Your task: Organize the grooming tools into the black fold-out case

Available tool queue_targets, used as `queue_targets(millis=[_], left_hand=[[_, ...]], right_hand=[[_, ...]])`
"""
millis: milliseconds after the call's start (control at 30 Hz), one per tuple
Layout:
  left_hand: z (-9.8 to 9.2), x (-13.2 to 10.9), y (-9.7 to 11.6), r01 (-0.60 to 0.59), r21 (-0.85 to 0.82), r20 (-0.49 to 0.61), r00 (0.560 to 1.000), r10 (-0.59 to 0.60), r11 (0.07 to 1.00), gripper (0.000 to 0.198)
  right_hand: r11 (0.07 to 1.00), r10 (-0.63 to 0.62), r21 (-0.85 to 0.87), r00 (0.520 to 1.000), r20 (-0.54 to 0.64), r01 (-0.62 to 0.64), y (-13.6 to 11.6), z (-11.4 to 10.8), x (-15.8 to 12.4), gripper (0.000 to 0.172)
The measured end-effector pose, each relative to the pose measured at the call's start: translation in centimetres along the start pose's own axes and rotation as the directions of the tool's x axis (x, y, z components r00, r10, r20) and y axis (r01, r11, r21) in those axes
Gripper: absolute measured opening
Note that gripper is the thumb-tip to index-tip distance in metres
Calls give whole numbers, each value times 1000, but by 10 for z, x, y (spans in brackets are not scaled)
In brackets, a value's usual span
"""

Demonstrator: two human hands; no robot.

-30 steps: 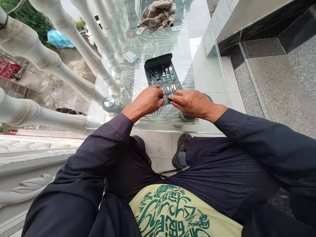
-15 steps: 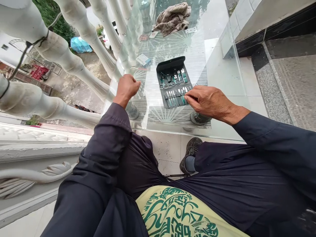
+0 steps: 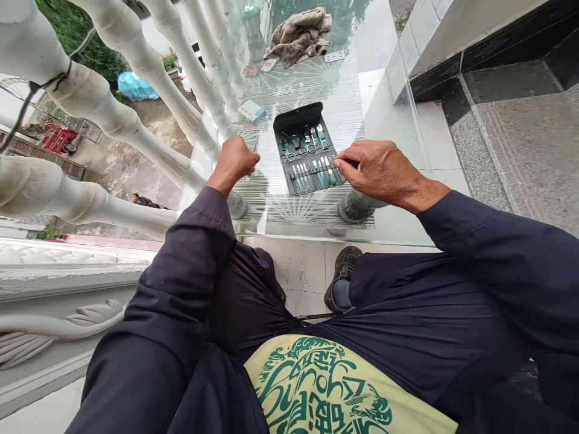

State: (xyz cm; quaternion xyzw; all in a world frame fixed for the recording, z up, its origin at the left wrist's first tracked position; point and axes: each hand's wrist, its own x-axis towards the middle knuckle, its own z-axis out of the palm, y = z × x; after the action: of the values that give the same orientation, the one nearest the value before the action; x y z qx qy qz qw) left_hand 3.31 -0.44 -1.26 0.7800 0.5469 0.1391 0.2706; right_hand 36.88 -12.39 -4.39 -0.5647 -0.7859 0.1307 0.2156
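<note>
1. Tool case (image 3: 304, 159): open on table (image 3: 289, 211), 12 o'clock; tools (image 3: 321, 137) slotted, flap (image 3: 298, 116) unclosed.
2. Left hand (image 3: 235, 161), case's 9 o'clock: curled; contents cannot be told.
3. Right hand (image 3: 382, 172), 3 o'clock: fingertips together at case edge; grip cannot be told.

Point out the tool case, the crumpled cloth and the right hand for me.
Tool case (image 3: 298, 116): head view, on the bare inside of its raised flap.
Crumpled cloth (image 3: 299, 38): head view, middle of its folds.
Right hand (image 3: 383, 170): head view, back of the hand.

Black case (image 3: 297, 118), green-and-silver tools (image 3: 321, 137), striped glass tabletop (image 3: 298, 209), brown cloth (image 3: 299, 37)
</note>
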Motion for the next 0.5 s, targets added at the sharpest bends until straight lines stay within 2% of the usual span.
queue_targets(millis=[67,100,300,367,500], left_hand=[[2,-11,18,107,-102,21,994,-105,989,27],[5,-16,28,114,-147,28,993,-111,983,27],[31,-31,86,87,-368,114,992,-47,926,16],[42,-34,97,82,-434,129,991,-28,897,15],[60,-40,105,89,-438,110,993,-45,894,17]], right_hand=[[995,37,96,999,-3,-37,-6,-4,0,54],[986,63,154,998,8,-63,-10,-6,0,53],[859,145,480,984,102,-176,-34,-4,0,56],[818,148,539,979,139,-201,-38,-3,0,58],[728,183,627,960,212,-278,-38,-2,1,57]])
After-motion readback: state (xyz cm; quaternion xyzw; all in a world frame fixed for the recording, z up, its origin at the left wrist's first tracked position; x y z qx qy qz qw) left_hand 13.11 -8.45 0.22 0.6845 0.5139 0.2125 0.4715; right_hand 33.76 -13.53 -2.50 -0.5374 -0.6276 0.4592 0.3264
